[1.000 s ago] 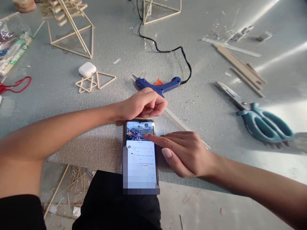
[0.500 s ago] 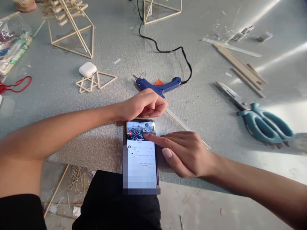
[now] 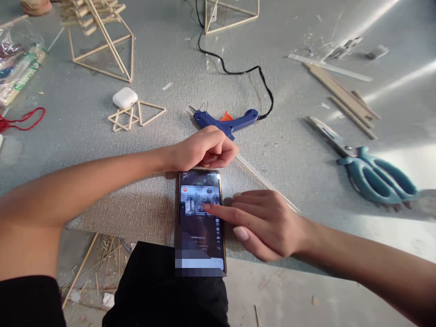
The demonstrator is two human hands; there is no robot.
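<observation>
Evidently the phone has the attention, while the glue gun lies by

The step in hand looks like working the phone point(image 3: 200, 229) by touch. It lies screen up on the table point(image 3: 282, 154) in front of the person, its lower end seemingly reaching the near edge, just by the dark clothing point(image 3: 163, 281). The right hand point(image 3: 265, 222) grips nothing – its index finger point(image 3: 235, 214) is stretched out with the tip at the screen picture, thumb standing off, the other fingers folded. The left hand point(image 3: 207, 147) is curled in loosely just beyond the phone's top (nothing shows inside it, though the palm is hidden), and overlaps the blue glue gun point(image 3: 238, 121) in view; whether they touch, I cannot tell.

As I judge it, another tap or swipe would call for only a light finger lift, with the phone kept flat – whereas taking up the gun would need the left hand to uncurl first
</observation>
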